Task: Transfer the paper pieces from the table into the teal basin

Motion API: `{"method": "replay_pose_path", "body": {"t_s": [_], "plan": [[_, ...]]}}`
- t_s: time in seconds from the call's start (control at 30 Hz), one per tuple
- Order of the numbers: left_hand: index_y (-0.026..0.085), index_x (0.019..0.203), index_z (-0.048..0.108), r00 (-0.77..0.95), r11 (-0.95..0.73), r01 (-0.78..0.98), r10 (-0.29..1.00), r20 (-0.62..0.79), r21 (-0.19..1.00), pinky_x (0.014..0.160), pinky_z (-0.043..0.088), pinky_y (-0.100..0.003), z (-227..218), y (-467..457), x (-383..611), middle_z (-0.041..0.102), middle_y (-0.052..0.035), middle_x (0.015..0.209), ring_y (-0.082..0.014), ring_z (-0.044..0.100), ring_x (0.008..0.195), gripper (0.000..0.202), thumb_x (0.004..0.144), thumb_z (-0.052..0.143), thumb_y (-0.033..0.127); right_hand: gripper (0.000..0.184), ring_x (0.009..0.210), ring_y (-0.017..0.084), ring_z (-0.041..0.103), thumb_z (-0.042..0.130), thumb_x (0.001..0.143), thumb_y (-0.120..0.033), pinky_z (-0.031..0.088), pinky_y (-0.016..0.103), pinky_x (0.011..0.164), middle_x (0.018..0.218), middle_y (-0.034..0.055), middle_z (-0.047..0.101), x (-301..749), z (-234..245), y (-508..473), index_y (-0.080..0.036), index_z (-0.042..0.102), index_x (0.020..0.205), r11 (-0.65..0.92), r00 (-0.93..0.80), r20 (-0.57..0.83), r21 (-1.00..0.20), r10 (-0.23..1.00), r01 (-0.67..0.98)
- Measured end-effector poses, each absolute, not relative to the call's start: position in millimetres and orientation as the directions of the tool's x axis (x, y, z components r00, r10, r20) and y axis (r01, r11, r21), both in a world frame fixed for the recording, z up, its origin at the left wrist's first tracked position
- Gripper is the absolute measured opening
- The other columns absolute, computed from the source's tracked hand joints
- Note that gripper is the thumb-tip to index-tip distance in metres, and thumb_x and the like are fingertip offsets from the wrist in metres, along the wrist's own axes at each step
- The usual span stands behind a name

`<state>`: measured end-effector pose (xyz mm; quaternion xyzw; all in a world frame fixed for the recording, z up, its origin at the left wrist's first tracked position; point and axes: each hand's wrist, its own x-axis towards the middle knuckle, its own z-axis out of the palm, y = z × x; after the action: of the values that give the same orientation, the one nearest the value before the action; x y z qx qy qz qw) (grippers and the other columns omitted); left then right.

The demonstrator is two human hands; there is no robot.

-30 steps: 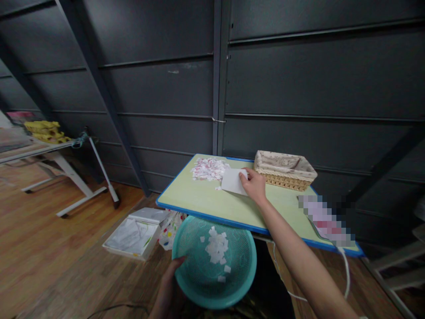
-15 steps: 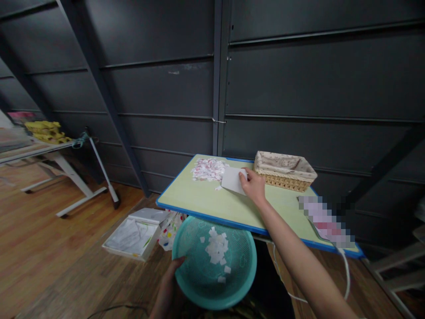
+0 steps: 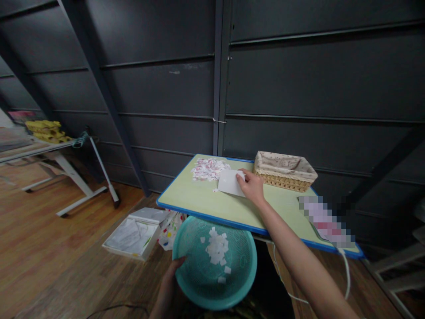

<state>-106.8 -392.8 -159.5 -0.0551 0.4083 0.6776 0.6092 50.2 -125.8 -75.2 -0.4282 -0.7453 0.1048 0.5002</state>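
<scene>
My right hand (image 3: 251, 186) pinches a white card (image 3: 229, 182) between thumb and fingers, low over the pale green tabletop (image 3: 195, 199). The card's far-left edge meets a heap of small white and pinkish paper scraps (image 3: 209, 169). One loose scrap (image 3: 215, 190) lies just in front of the card. Below the table's front edge, my left hand (image 3: 174, 270) grips the left rim of a teal plastic basket (image 3: 239, 274), thumb over the rim and the other fingers hidden beneath. Several white paper squares (image 3: 217, 248) lie inside the basket.
A cloth-lined wicker basket (image 3: 285, 181) stands at the table's back right. A blurred-out flat item (image 3: 325, 221) lies at the right edge near a white cable (image 3: 347, 274). On the floor to the left sits a white box (image 3: 133, 237). Another table (image 3: 36, 150) stands farther left.
My right hand has shifted the card slightly left and toward me along the tabletop. The loose scrap has moved a little left with it. My left hand and the teal basket stay put.
</scene>
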Motion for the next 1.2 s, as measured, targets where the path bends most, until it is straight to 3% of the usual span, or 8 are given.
{"method": "replay_pose_path", "body": {"t_s": [0.1,0.23,0.37,0.47,0.63,0.93,1.2], "plan": [[0.013,0.144,0.038,-0.244,0.083,-0.876,0.774,-0.584,0.476,0.107,0.037,-0.055,-163.5,-392.0,-109.2,0.074,-0.0166,0.113,-0.0380,0.060,0.116,0.072,0.078,0.064,0.024,0.035,0.064,0.019,0.063,0.050,0.084,-0.039,0.045,0.027,0.061,0.078,0.0069,0.073,49.2,-74.2,-126.2,-0.016,0.073,0.098,0.611,-0.121,0.654,-0.602,0.747,0.514],[0.023,0.147,0.034,-0.297,0.065,-0.837,0.779,-0.552,0.543,0.109,0.034,-0.057,-167.0,-390.0,-110.6,0.073,-0.0132,0.116,-0.0384,0.058,0.118,0.082,0.073,0.070,0.016,0.038,0.065,0.019,0.063,0.048,0.086,-0.042,0.045,0.027,0.062,0.081,0.0063,0.073,47.4,-76.0,-125.2,-0.017,0.071,0.102,0.641,-0.167,0.655,-0.598,0.737,0.482],[0.021,0.148,0.032,-0.249,0.079,-0.863,0.793,-0.556,0.500,0.109,0.031,-0.060,-166.0,-390.0,-109.2,0.071,-0.0141,0.118,-0.0395,0.056,0.120,0.080,0.076,0.067,0.020,0.039,0.064,0.018,0.063,0.046,0.087,-0.042,0.044,0.026,0.062,0.078,0.0043,0.072,45.8,-79.5,-125.0,-0.017,0.071,0.105,0.665,-0.218,0.654,-0.580,0.724,0.471],[0.024,0.147,0.032,-0.309,0.039,-0.837,0.789,-0.530,0.546,0.109,0.032,-0.059,-164.6,-391.3,-106.9,0.072,-0.0119,0.118,-0.0389,0.055,0.121,0.084,0.073,0.070,0.014,0.039,0.064,0.018,0.063,0.047,0.088,-0.041,0.045,0.026,0.063,0.081,0.0042,0.073,45.3,-80.5,-126.1,-0.017,0.071,0.107,0.681,-0.232,0.664,-0.567,0.711,0.464],[0.014,0.143,0.042,-0.252,0.071,-0.849,0.816,-0.520,0.523,0.110,0.034,-0.055,-164.3,-391.6,-107.0,0.074,-0.0144,0.114,-0.0375,0.053,0.124,0.068,0.078,0.065,0.019,0.039,0.065,0.018,0.063,0.047,0.088,-0.041,0.046,0.026,0.065,0.083,0.0048,0.074,44.6,-79.2,-127.9,-0.016,0.072,0.107,0.698,-0.232,0.682,-0.557,0.694,0.451],[0.003,0.147,0.027,-0.267,0.080,-0.851,0.786,-0.558,0.520,0.108,0.037,-0.055,-161.9,-392.4,-106.4,0.076,-0.0176,0.106,-0.0368,0.057,0.121,0.078,0.081,0.062,0.024,0.038,0.064,0.018,0.064,0.048,0.088,-0.040,0.046,0.027,0.064,0.082,0.0061,0.074,44.9,-79.9,-128.2,-0.017,0.072,0.107,0.695,-0.196,0.709,-0.528,0.677,0.488],[0.019,0.151,0.018,-0.275,0.048,-0.866,0.786,-0.553,0.498,0.105,0.039,-0.057,-163.6,-392.9,-108.0,0.074,-0.0129,0.114,-0.0381,0.060,0.116,0.087,0.078,0.066,0.023,0.037,0.063,0.019,0.065,0.049,0.087,-0.040,0.046,0.027,0.062,0.082,0.0062,0.074,45.8,-82.8,-127.3,-0.017,0.073,0.104,0.695,-0.172,0.726,-0.519,0.666,0.498]]}}
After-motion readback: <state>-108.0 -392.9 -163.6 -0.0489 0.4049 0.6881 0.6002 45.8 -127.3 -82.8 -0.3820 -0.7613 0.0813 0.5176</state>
